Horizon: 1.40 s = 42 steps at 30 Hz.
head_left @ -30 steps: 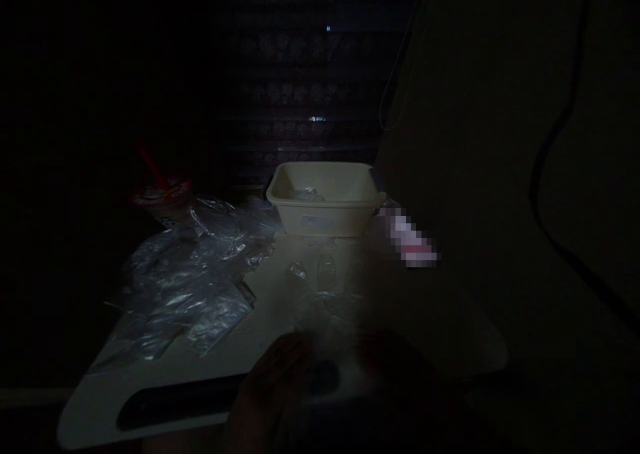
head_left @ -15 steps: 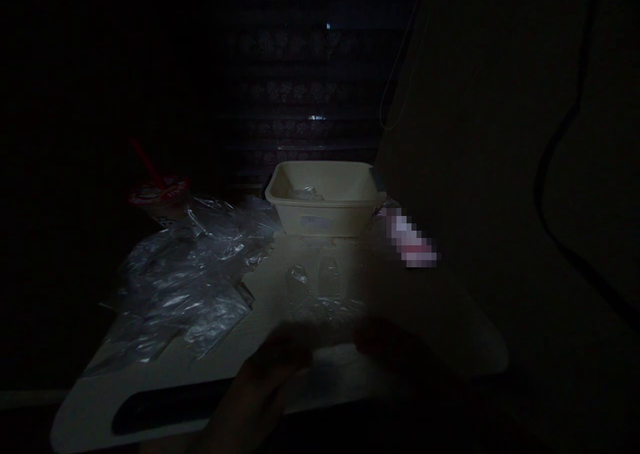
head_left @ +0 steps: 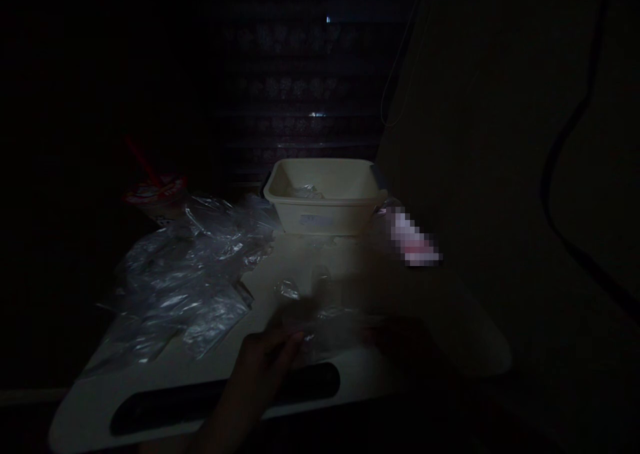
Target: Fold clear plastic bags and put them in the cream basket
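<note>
At the near edge of a white desk (head_left: 75, 417), in v. dim light, I see the L hand (head_left: 257, 361), thumb & fingers pinched on thin clear film (head_left: 333, 331), which is btwn the two hands, near a dark slot. R hand (head_left: 400, 344) is by the film's other side, v. dark; can't tell if its grip is wide or narrow. To the L: crinkled plastic heap (head_left: 200, 281), cup (head_left: 163, 201) w/ red straw. Behind: cream tub (head_left: 320, 225).
</note>
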{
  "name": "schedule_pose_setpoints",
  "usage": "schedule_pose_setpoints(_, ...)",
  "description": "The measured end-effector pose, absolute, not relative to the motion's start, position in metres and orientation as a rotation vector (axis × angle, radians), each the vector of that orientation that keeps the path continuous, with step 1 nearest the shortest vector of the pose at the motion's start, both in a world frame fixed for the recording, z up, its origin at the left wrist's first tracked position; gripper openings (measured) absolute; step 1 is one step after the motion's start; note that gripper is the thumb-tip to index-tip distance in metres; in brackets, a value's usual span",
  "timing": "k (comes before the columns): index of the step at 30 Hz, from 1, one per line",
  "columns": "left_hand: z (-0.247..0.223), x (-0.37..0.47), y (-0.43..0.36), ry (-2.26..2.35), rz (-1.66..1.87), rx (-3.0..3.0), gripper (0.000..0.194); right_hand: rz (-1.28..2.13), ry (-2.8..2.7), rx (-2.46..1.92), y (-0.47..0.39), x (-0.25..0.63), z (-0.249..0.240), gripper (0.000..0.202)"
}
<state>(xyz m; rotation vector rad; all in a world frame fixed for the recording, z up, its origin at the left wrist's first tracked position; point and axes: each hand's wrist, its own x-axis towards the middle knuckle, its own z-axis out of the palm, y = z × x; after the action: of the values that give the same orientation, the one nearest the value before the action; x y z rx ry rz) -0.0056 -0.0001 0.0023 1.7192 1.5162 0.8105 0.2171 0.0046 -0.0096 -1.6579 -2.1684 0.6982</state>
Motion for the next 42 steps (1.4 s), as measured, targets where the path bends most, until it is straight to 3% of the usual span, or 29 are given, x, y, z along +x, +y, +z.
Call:
schedule_pose_setpoints(5, 0.009, -0.004, 0.002, 1.617, 0.854, 1.479, 0.026, 1.038, -1.909, -1.657, 0.011, 0.208, 0.002, 0.032)
schedule_pose_setpoints(12, 0.009, -0.001, -0.006, 1.643, 0.847, 1.38, 0.022, 1.046, -1.86, -1.641, 0.018, 0.205, 0.003, 0.032)
schedule_pose_setpoints(18, 0.006, -0.002, -0.004, 1.707, 0.773, 1.339, 0.026, 0.842, -2.034, -1.832, 0.012, 0.209, 0.006, 0.03)
schedule_pose_setpoints(34, 0.003, -0.002, -0.003, 1.573, 0.853, 1.064, 0.024, 1.283, -1.714, -1.813, 0.009, 0.208, 0.003, 0.028)
schedule_pose_setpoints(38, 0.006, -0.004, -0.001, 1.63, 0.768, 1.139, 0.034, 1.264, -1.656, -1.846, 0.007, 0.209, 0.002, 0.028)
schedule_pose_setpoints(42, 0.006, -0.003, -0.001, 1.67, 0.77, 1.276, 0.043, 1.17, -1.606, -1.81, 0.005, 0.21, -0.004, 0.042)
